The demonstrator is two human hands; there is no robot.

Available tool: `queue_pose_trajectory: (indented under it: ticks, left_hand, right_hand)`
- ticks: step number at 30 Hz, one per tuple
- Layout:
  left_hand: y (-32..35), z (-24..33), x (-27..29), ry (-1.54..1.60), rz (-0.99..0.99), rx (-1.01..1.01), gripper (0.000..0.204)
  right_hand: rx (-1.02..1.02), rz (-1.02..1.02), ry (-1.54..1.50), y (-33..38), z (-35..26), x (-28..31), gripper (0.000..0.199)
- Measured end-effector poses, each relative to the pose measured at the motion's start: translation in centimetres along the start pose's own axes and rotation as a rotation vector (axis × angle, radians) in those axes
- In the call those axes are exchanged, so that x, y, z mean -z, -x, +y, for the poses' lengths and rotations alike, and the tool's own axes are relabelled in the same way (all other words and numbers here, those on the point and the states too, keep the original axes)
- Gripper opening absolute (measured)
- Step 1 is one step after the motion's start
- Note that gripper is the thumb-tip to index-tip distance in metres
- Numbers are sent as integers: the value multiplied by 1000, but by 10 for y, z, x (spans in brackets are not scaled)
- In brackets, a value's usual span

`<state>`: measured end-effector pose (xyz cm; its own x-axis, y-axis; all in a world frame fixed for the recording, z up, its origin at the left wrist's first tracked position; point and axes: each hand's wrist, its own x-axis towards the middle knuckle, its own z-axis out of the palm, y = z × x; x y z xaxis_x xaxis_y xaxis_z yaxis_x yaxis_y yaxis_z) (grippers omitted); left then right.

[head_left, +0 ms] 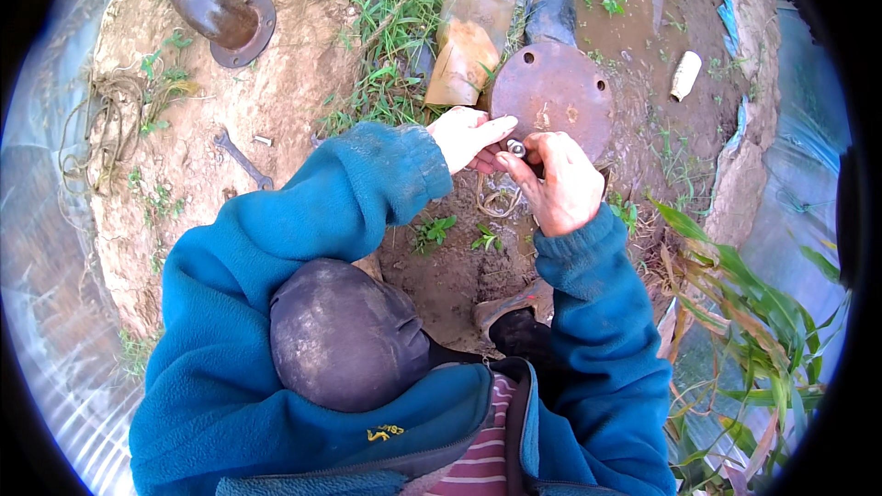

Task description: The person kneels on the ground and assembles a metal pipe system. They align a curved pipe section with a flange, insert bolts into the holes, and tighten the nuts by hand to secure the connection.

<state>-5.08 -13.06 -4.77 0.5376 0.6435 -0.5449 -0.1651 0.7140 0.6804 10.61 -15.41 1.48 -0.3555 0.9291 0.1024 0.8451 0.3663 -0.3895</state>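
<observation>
A round rusty flange plate with bolt holes closes the near end of a dark pipe. At its lower edge my two hands meet. A small shiny metal bolt, perhaps with a nut on it, is pinched by the thumb and fingers of my right hand. My left hand is closed at the plate's lower left edge, thumb stretched across toward the bolt. What its curled fingers hold, if anything, is hidden. Below the hands a loop of thin cord lies on the mud.
A wrench and a small metal piece lie on the dirt at left. Farther off is a bent flanged pipe, with rope near it. A pale bottle-like object lies on wet mud at right, above leafy stalks.
</observation>
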Motion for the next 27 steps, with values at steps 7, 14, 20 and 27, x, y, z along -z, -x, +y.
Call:
queue_pose_trajectory:
  ticks: [7,14,20,27]
  left_hand:
    - [-3,-3,1,12,-15,16,36]
    - [-2,-2,1,18,-14,23,37]
    - [-2,-2,-1,36,-2,14,42]
    - [-2,3,1,9,-40,96,41]
  right_hand:
    - [85,13,-24,-5,-8,12,33]
    - [181,21,-66,-1,3,3,28]
    - [-65,61,-296,-1,1,11,16]
    - [-228,-55,-307,-1,7,18,22]
